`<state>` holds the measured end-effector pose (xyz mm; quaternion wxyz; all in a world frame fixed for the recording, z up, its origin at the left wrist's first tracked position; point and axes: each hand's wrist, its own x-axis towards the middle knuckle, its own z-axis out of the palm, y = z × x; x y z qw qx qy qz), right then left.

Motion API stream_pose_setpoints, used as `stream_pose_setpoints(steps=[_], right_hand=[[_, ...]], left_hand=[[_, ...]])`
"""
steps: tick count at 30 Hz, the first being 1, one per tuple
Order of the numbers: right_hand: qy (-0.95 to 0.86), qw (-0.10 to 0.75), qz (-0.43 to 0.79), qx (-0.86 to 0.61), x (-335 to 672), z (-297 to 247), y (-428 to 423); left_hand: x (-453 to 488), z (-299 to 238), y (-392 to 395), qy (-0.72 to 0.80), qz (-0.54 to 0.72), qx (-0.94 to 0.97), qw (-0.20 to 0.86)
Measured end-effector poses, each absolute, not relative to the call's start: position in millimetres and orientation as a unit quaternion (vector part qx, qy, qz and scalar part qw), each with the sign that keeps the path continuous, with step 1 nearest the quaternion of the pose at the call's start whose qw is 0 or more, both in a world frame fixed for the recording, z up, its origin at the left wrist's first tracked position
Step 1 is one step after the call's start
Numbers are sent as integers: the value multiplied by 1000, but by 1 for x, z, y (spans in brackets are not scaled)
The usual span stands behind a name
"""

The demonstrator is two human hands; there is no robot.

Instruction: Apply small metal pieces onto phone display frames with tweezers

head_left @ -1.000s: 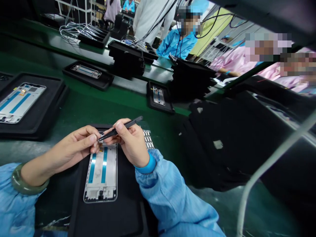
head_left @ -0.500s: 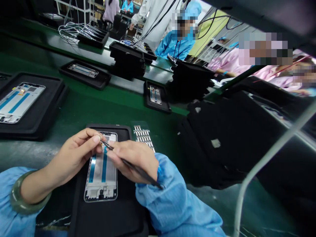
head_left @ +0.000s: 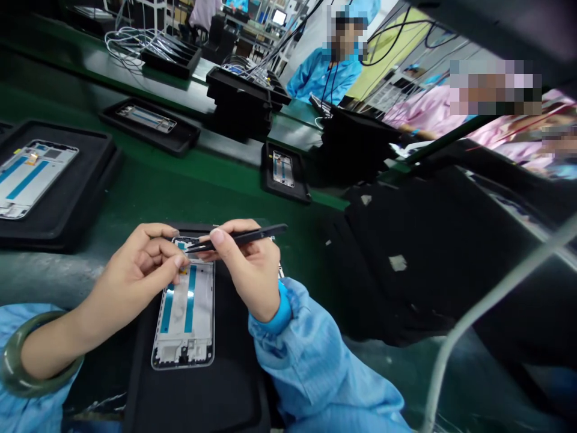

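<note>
Head-cam view, with 12 o'clock straight ahead: a silver phone mid-frame [head_left: 184, 319] with two blue strips lies lengthwise in a black tray [head_left: 198, 397] at about 6 o'clock, and the hands cover most of its top end. The right hand [head_left: 252, 273] has its thumb and fingers closed firmly around black tweezers [head_left: 243, 237], with the tips reaching left over the top of the frame. The left hand [head_left: 135, 270], with a green bangle [head_left: 31, 355] on the wrist, has its fingers curled in, and the fingertips [head_left: 179, 261] sit right by the tweezer tips. Can't tell if those fingers are pinching anything, or if the tweezers have hold of some tiny part, because it's all too small and partly hidden. A sliver of a parts sheet [head_left: 280, 272] pokes out behind the right hand, mostly blocked. Another frame [head_left: 36, 177] sits in a black tray [head_left: 58, 135] at 9 o'clock on the green conveyor belt [head_left: 180, 180]. A co-worker in blue [head_left: 324, 75] sits at 12 o'clock, face pixelated and partly cut off by the top edge.
</note>
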<state>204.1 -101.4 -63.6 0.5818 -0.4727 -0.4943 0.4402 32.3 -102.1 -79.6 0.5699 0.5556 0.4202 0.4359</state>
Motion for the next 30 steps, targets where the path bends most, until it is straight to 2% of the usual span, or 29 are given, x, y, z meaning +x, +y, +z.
stream_pose_setpoints(steps=[5,10,20,26,30], right_hand=[[-498,577,442,-473,207,-67,-101],[-486,595,449,-456,205,-64,-99],[-453,569,509,-461,204,-64,-95],[-426,560,571,-423,207,-66,-94],[-409,571,575,-420,205,-69,-93]], left_hand=[[32,-82,-103,429,416,595,538],[31,-81,-100,425,397,598,551],[28,-79,-103,420,373,613,556],[12,-69,-92,455,469,580,486],[17,-66,-94,466,401,577,537]])
